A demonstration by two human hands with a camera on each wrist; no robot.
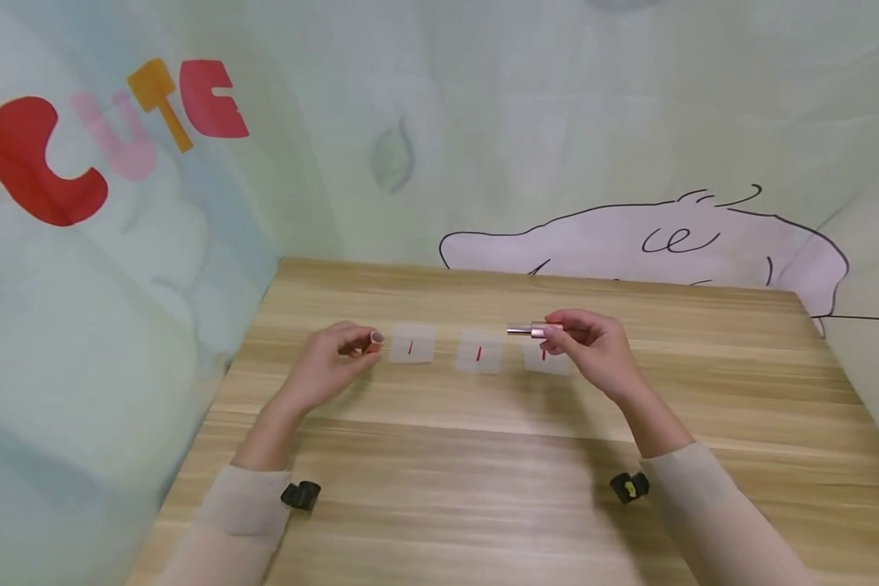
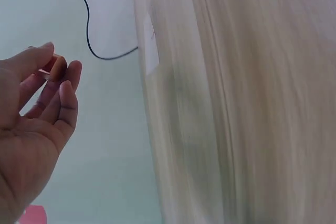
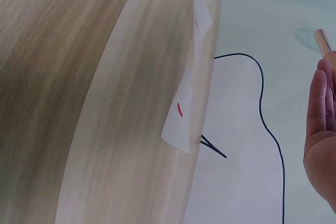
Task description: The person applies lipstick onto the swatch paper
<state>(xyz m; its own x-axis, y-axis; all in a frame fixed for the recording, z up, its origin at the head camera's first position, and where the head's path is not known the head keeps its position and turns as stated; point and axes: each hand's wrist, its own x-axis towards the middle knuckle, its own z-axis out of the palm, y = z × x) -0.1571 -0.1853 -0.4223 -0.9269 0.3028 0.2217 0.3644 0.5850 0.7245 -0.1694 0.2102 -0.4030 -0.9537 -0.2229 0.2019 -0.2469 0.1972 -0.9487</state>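
Note:
Between thumb and fingertips, my left hand point(image 1: 325, 362) pinches a rose-gold lipstick cap point(image 1: 375, 343), its hollow end turned up and to the right in the head view. The left wrist view shows the same cap point(image 2: 59, 68) tipped away from the palm. My right hand point(image 1: 599, 352) holds an uncapped lipstick tube point(image 1: 538, 330), whose silver inner sleeve points left. At the right edge of the right wrist view, only the lipstick's end point(image 3: 322, 41) shows past the fingers. Whether any lipstick stands out of the sleeve is too small to tell.
Three white paper squares lie in a row on the wooden table point(image 1: 439, 488): left point(image 1: 423, 335), middle point(image 1: 467, 363) and right point(image 1: 557, 366). Each bears a short red stroke. A printed curtain point(image 1: 483, 122) hangs along the far and left edges.

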